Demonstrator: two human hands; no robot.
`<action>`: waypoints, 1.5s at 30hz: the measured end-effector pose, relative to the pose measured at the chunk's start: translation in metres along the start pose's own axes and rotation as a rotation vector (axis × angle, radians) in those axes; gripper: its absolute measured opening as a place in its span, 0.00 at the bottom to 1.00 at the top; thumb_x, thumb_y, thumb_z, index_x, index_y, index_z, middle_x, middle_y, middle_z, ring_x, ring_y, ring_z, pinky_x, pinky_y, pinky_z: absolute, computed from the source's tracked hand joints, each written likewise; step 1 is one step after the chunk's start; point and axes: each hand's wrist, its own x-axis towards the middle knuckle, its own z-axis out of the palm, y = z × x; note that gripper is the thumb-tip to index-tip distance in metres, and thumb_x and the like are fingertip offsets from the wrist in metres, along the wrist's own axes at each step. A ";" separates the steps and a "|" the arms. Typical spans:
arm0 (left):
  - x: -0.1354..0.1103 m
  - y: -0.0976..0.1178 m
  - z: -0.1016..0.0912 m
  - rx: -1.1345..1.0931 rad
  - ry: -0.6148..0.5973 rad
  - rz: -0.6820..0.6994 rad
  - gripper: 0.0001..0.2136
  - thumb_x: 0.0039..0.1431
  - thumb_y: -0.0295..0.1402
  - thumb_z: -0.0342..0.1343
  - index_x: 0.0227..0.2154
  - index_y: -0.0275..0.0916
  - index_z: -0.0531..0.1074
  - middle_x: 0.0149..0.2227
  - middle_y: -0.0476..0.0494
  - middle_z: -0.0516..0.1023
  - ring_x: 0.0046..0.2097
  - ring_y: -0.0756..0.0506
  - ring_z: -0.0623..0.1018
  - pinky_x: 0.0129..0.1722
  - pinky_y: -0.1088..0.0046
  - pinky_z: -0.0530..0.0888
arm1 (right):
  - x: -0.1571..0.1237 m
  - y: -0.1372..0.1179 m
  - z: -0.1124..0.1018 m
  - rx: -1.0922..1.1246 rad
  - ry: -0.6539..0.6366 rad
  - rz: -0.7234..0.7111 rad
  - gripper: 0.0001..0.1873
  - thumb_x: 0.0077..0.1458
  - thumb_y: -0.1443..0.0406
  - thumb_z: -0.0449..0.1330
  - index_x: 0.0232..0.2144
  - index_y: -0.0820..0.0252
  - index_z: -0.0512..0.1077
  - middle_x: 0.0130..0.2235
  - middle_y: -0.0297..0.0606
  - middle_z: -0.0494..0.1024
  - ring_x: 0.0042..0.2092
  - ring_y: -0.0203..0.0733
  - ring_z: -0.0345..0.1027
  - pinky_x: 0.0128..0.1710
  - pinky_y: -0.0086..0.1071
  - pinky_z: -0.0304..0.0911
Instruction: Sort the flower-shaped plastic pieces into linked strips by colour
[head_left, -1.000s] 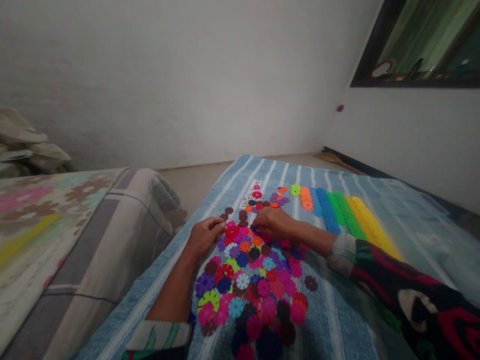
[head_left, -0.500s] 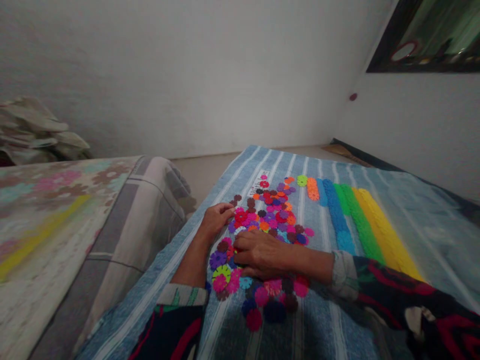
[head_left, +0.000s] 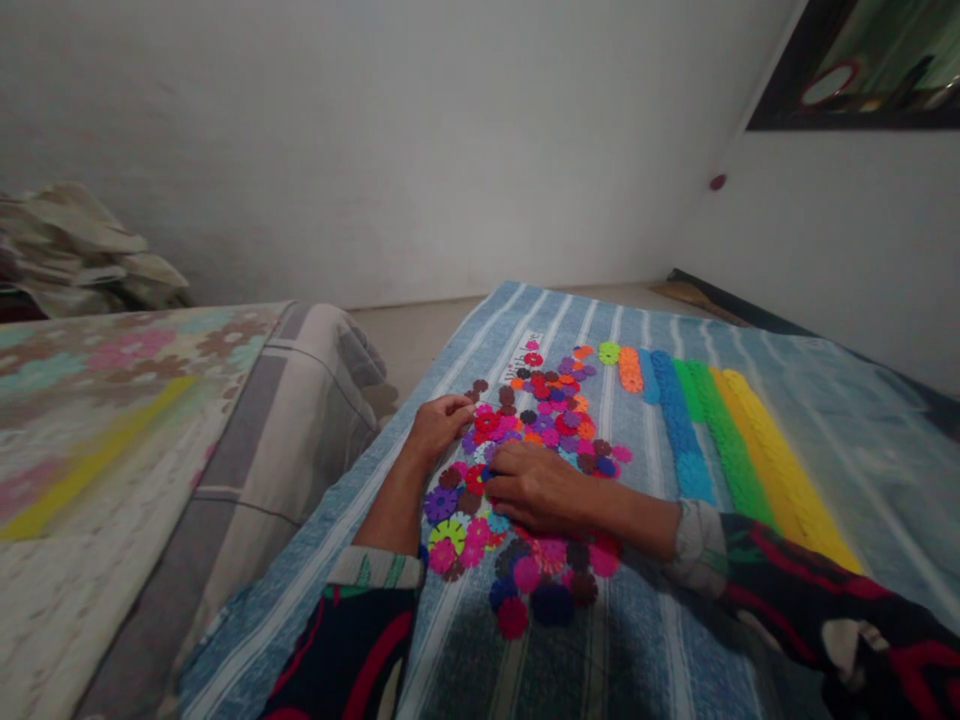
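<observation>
A loose pile of notched plastic flower discs [head_left: 555, 421] in mixed colours lies spread on the blue striped cloth [head_left: 645, 620]. At the pile's left edge is my left hand [head_left: 441, 425], thumb and fingers drawn together; whatever they pinch is hidden. Two small brown discs [head_left: 480, 386] lie just beyond its fingertips. My right hand [head_left: 536, 487] reaches in from the right over the middle of the pile. Its fingers are curled down among the discs, and I cannot see what is in them. Purple, lime and pink discs [head_left: 448, 537] lie to its left.
Sorted rows of discs run along the right: lime [head_left: 609, 353], orange [head_left: 631, 370], blue [head_left: 675, 430], green [head_left: 724, 440] and yellow [head_left: 787, 465]. To the left, past a gap, stands a surface under a flowered cloth [head_left: 187, 345]. A pale wall [head_left: 450, 150] rises behind.
The view has shifted slightly. My right hand has moved a little away from the left discs, uncovering red and brown ones. My left hand stays by the pile's left edge.
</observation>
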 end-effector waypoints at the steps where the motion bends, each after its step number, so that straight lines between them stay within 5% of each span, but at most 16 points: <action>1: 0.000 0.000 0.000 0.000 -0.002 0.003 0.16 0.40 0.43 0.62 0.29 0.37 0.78 0.26 0.48 0.78 0.29 0.48 0.73 0.27 0.74 0.68 | 0.001 -0.005 0.000 0.004 0.006 -0.029 0.10 0.64 0.60 0.56 0.40 0.59 0.74 0.39 0.42 0.72 0.42 0.44 0.61 0.41 0.36 0.57; 7: -0.002 0.001 0.000 -0.010 -0.006 0.011 0.16 0.40 0.43 0.62 0.30 0.37 0.78 0.27 0.47 0.78 0.29 0.48 0.73 0.27 0.74 0.68 | 0.005 -0.014 0.002 -0.018 -0.038 -0.136 0.14 0.64 0.56 0.56 0.46 0.56 0.73 0.48 0.44 0.70 0.50 0.48 0.59 0.46 0.40 0.57; 10: -0.002 0.001 0.000 -0.026 -0.003 0.008 0.16 0.39 0.43 0.63 0.29 0.37 0.78 0.27 0.47 0.79 0.29 0.48 0.73 0.27 0.74 0.69 | 0.000 -0.003 0.003 -0.018 -0.033 -0.051 0.15 0.63 0.56 0.56 0.48 0.57 0.72 0.47 0.46 0.70 0.51 0.49 0.59 0.47 0.41 0.57; 16: 0.000 0.001 0.000 -0.055 -0.010 -0.008 0.16 0.38 0.43 0.64 0.29 0.36 0.78 0.26 0.48 0.79 0.27 0.49 0.72 0.28 0.74 0.68 | -0.015 0.023 -0.007 -0.031 -0.089 0.150 0.09 0.63 0.62 0.57 0.37 0.61 0.75 0.41 0.43 0.71 0.44 0.45 0.62 0.43 0.36 0.57; 25: -0.002 0.010 -0.001 -0.095 0.000 -0.039 0.16 0.34 0.41 0.65 0.28 0.37 0.78 0.26 0.48 0.79 0.29 0.48 0.74 0.28 0.74 0.70 | -0.055 0.034 -0.020 0.065 -0.055 0.366 0.06 0.62 0.67 0.57 0.36 0.62 0.75 0.37 0.40 0.74 0.41 0.42 0.64 0.42 0.32 0.57; 33: -0.002 0.010 -0.001 -0.074 0.002 -0.031 0.16 0.34 0.42 0.66 0.27 0.37 0.79 0.27 0.47 0.80 0.29 0.48 0.74 0.27 0.75 0.70 | -0.074 0.017 -0.012 0.044 -0.040 0.455 0.06 0.60 0.64 0.61 0.36 0.62 0.75 0.38 0.42 0.74 0.41 0.43 0.65 0.42 0.34 0.57; 45: 0.000 0.007 0.000 -0.083 -0.003 -0.025 0.16 0.34 0.42 0.65 0.27 0.37 0.78 0.27 0.48 0.80 0.29 0.49 0.74 0.28 0.75 0.70 | -0.036 -0.018 0.002 -0.007 0.039 0.360 0.11 0.62 0.59 0.59 0.35 0.61 0.74 0.41 0.44 0.73 0.46 0.47 0.64 0.46 0.38 0.59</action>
